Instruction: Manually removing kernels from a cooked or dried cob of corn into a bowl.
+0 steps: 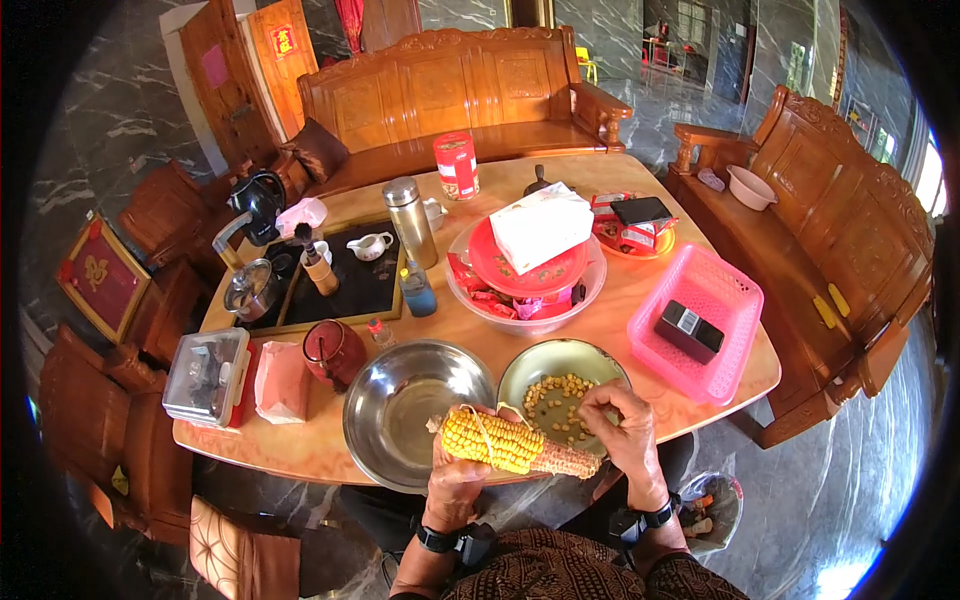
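My left hand [457,472] holds a dried ear of corn [491,442], its yellow kernels on the left part and the bare reddish cob on the right end. A pale string or husk strip is looped around it. Over the right edge of an enamel bowl [514,365] is my right hand [619,427], fingertips pinched together; whether a kernel is between them cannot be seen. Loose corn kernels [559,394] lie in that bowl. Left of it, touching or nearly so, stands a large stainless steel basin [409,390], partly behind my left hand.
A pink plastic basket [739,337] with a black box is at the right. Behind the bowls stand a clear basin [517,325] with a red tray and tissue pack, a blue-liquid bottle [418,292] and a steel thermos [411,225]. A lined waste bin [712,510] is below right.
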`<state>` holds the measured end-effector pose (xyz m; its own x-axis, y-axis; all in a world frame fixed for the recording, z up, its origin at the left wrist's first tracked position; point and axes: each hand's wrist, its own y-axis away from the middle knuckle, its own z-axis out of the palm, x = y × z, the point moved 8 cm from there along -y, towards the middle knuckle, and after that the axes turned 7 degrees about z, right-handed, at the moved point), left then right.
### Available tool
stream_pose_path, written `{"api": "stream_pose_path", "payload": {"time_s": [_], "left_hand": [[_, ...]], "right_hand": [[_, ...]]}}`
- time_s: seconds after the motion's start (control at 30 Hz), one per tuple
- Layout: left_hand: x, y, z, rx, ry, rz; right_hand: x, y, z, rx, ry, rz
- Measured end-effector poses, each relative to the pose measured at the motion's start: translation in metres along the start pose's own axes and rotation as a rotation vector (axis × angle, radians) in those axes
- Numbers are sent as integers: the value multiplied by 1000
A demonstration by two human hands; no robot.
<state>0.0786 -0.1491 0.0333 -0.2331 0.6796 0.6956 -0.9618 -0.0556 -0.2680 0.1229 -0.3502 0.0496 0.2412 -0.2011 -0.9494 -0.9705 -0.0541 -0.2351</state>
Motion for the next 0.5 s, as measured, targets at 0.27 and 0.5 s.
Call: {"api": "stream_pose_path", "payload": {"time_s": [0.27, 0.5], "left_hand": [[6, 6, 7, 22, -112, -41], [5, 8, 4, 3, -76, -38]], "right_hand": [[-49, 14, 24, -269, -54, -149], [-45, 15, 36, -395, -39, -64]]}}
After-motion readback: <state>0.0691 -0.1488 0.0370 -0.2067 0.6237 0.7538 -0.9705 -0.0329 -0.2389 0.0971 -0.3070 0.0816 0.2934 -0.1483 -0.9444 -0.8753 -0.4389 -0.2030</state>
